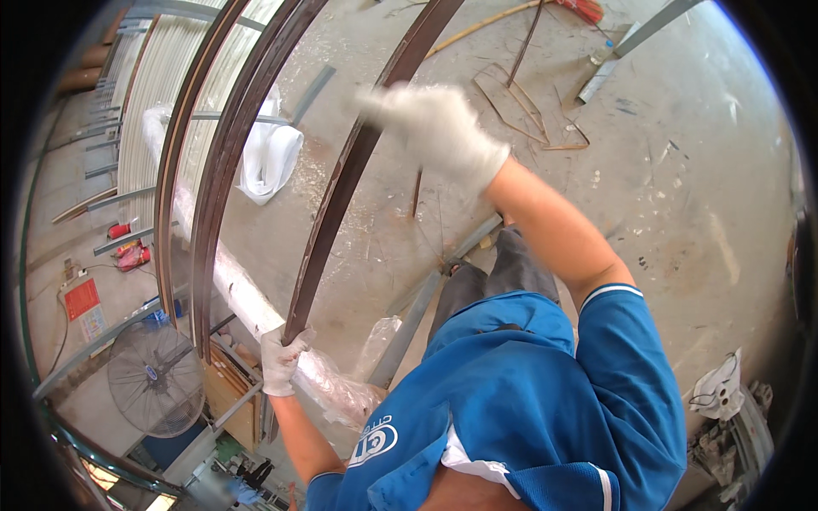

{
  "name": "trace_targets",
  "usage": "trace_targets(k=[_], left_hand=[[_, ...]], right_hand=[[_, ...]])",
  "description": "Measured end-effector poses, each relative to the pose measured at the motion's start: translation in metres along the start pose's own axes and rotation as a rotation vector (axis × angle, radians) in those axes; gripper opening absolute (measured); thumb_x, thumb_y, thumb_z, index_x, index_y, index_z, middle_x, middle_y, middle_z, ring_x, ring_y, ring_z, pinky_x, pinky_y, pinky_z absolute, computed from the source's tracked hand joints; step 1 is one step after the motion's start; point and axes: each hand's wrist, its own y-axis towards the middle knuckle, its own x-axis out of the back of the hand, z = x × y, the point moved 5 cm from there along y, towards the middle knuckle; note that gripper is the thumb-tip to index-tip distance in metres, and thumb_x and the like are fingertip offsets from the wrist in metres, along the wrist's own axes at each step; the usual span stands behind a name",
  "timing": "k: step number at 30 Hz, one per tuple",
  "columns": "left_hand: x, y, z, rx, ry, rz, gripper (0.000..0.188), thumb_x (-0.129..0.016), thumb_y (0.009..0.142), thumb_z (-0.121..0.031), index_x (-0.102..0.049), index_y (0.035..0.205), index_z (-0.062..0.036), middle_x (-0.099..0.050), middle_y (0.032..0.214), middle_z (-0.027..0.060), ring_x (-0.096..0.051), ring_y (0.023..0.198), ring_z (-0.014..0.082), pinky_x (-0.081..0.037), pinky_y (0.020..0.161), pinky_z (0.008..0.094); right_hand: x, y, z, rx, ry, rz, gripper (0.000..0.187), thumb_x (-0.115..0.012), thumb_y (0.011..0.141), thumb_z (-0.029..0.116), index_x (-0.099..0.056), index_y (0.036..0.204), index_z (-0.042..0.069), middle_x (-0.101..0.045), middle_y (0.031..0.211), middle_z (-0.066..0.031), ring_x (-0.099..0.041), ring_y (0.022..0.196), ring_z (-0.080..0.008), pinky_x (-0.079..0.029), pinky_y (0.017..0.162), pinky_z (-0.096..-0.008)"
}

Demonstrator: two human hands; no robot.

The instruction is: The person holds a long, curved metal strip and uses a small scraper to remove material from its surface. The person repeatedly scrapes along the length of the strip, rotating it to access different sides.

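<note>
A long dark-brown metal profile bar (338, 200) slants up and away in front of me. My left hand (283, 362), in a whitish work glove, is closed around its near end. My right hand (447, 132), gloved the same way, is over the bar farther up. Motion smears its fingers, so I cannot make out whether they grip the bar or only pass over it. Two more brown bars (223, 170) stand to the left, roughly alongside the first one. Just beyond my left hand lies a long roll wrapped in clear plastic (243, 285).
Left, there are stacked pale profiles (158, 102), rack arms (119, 198) and a large fan (156, 375). White wrapping (271, 157) lies past the bars. A bent thin metal frame (520, 106) and a broom (584, 8) lie ahead. A grey beam (409, 328) runs by my feet.
</note>
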Motion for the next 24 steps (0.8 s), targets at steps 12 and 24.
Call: trace_targets(k=[12, 24], left_hand=[[-0.007, -0.008, -0.008, -0.127, 0.116, -0.052, 0.030, -0.081, 0.082, -0.023, -0.075, 0.096, 0.0033, -0.062, 0.066, -0.0007, -0.050, 0.062, 0.0072, -0.039, 0.056, 0.0286], [-0.009, -0.009, -0.007, -0.170, 0.192, -0.077, 0.024, -0.076, 0.081, -0.024, -0.078, 0.096, -0.0055, -0.064, 0.063, 0.0092, -0.056, 0.056, 0.0142, -0.043, 0.056, 0.0338]], right_hand=[[0.042, 0.042, -0.140, -0.304, -0.149, -0.174, 0.032, -0.053, 0.101, 0.010, -0.067, 0.130, 0.006, -0.075, 0.091, -0.0147, -0.067, 0.071, -0.0191, -0.054, 0.071, -0.0355], [-0.043, -0.075, 0.235, 0.314, 0.059, 0.477, 0.016, -0.061, 0.087, 0.013, -0.054, 0.101, 0.013, -0.066, 0.070, -0.0053, -0.073, 0.062, -0.0211, -0.053, 0.043, -0.0376]])
